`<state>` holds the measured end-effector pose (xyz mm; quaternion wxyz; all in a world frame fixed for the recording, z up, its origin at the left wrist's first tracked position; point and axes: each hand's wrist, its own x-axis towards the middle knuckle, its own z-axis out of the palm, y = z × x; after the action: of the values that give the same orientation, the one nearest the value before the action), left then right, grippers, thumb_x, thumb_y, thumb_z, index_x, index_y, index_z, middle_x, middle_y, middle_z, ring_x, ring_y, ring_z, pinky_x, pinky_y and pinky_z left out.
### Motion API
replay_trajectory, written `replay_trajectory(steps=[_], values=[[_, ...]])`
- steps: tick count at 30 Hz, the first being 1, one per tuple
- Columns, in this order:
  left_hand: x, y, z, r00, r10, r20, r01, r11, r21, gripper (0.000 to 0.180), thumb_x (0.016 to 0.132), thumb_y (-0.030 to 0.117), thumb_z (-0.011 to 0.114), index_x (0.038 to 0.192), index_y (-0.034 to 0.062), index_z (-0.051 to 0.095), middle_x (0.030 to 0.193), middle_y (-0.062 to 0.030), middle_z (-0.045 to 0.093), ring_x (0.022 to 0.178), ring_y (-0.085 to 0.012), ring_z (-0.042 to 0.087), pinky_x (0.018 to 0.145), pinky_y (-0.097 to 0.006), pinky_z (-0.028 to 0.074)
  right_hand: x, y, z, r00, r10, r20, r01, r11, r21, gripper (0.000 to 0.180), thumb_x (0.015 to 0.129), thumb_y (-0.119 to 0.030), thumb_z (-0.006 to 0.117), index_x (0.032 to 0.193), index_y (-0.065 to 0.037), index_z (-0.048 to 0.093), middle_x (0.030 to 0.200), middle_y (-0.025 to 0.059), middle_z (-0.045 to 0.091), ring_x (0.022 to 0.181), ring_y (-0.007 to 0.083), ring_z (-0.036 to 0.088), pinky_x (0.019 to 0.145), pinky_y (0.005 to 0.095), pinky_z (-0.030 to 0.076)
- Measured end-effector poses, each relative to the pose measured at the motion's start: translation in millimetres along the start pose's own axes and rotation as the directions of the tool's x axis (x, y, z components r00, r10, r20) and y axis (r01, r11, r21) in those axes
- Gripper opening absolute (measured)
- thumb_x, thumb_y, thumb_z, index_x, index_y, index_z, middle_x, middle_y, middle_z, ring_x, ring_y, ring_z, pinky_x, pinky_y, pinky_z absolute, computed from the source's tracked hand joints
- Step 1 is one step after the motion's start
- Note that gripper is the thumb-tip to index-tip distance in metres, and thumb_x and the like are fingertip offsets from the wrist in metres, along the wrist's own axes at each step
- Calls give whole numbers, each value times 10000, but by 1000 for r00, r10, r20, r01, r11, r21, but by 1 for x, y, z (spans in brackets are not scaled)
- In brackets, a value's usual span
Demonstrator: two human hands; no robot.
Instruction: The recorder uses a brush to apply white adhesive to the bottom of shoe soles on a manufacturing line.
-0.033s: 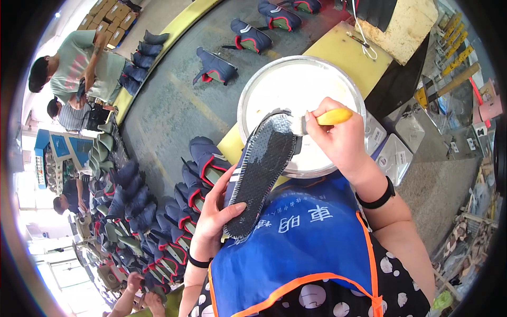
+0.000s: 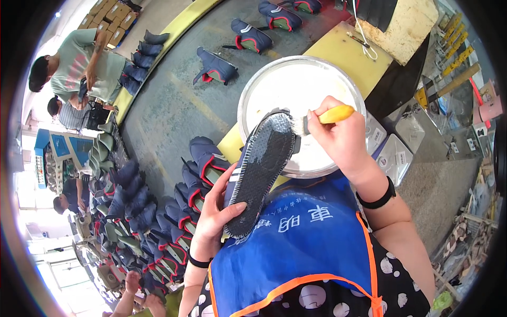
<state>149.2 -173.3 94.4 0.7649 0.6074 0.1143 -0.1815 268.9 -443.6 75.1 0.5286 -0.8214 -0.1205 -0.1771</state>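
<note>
My left hand [image 2: 218, 214] is wrapped round the heel end of a shoe upper [image 2: 259, 177], its thumb pressed on the black stitched bottom that faces up. Wet, pale sheen covers the toe part of that bottom; the rest looks dry and dark. Between the fingers of my right hand [image 2: 340, 138] is a paintbrush [image 2: 337, 114] with a yellow handle. Its white bristles lie at the toe edge of the shoe upper. Beneath both is a wide round metal basin [image 2: 244, 100] of white liquid.
Several navy shoe uppers with red trim [image 2: 215, 67] lie on the green belt [image 2: 174, 105]. More are heaped at the left [image 2: 174, 232]. Two people [image 2: 87, 61] stand at the far left. A co-worker's hands [image 2: 132, 288] show at lower left. A yellow board [image 2: 351, 50] lies behind the basin.
The brush and my right hand have shifted slightly right, toward the toe's edge. My left hand keeps its hold on the shoe upper.
</note>
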Motion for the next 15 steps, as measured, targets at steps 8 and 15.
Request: replay_trajectory(steps=[8, 15], values=[[9, -9, 8, 997, 39, -69, -42, 998, -53, 894, 785, 86, 765, 1558, -3, 326, 1434, -161, 545, 1304, -252, 562, 1137, -371, 389, -20, -3, 20, 995, -76, -69, 89, 975, 203, 157, 870, 12, 743, 804, -24, 605, 669, 72, 581, 550, 144, 552, 534, 290, 438], [12, -12, 7, 992, 106, -62, -102, 992, 75, 895, 793, 100, 771, 1561, 8, 321, 1430, -162, 531, 1310, -242, 549, 1124, -372, 406, -30, -18, 15, 997, -79, 26, 70, 961, 267, 203, 887, -34, 723, 756, -37, 568, 654, 88, 583, 538, 202, 574, 534, 311, 447]])
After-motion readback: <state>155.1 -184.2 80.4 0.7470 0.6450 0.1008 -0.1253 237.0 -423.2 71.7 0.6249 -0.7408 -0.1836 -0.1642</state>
